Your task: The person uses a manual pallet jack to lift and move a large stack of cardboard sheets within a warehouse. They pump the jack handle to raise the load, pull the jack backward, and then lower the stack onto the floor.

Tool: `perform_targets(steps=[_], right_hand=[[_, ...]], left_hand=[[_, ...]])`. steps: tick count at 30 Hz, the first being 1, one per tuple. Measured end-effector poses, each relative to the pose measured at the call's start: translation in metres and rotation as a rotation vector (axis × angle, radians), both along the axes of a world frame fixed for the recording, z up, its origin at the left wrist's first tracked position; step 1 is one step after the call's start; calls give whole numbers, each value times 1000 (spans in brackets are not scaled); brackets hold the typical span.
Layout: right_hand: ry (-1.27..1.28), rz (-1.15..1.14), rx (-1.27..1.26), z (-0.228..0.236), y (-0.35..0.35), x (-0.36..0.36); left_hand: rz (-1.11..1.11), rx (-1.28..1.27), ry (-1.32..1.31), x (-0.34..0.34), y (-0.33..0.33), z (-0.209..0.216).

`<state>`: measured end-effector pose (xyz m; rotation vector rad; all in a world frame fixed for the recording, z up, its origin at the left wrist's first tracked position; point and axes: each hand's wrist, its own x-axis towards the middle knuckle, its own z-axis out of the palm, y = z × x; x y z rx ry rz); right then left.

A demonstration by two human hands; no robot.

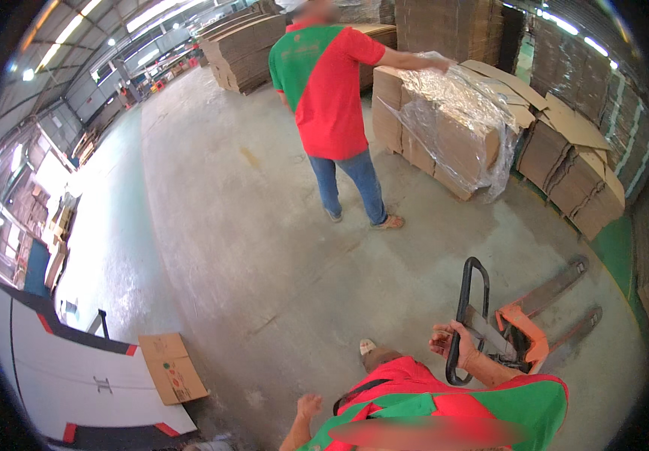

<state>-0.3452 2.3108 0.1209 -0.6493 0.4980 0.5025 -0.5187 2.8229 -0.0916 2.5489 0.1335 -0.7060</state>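
My right hand (453, 342) is closed around the black loop handle (462, 308) of a pallet jack, with its fingertips showing on the left side of the bar. The jack has an orange body (535, 347) and two worn grey forks (553, 289) that point away to the right, low over the floor, with no load on them. My left hand (309, 407) hangs beside my body, away from the jack. It holds nothing, and its fingers are loosely bent and small in view.
A person (324, 90) in a red and green shirt stands ahead, one arm over a plastic-wrapped cardboard stack (444, 128). More cardboard stacks (572, 169) line the right side. At lower left are a white machine panel (84, 376) and a cardboard sheet (174, 368). Concrete floor (226, 225) lies between.
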Motion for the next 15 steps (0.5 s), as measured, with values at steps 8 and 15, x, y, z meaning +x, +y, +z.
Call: perform_targets(steps=[8, 15], right_hand=[[1, -89, 62, 6, 123, 118], [-48, -212, 15, 12, 249, 202]], left_hand=[[32, -21, 110, 43, 111, -33], [82, -153, 155, 247, 289, -50]])
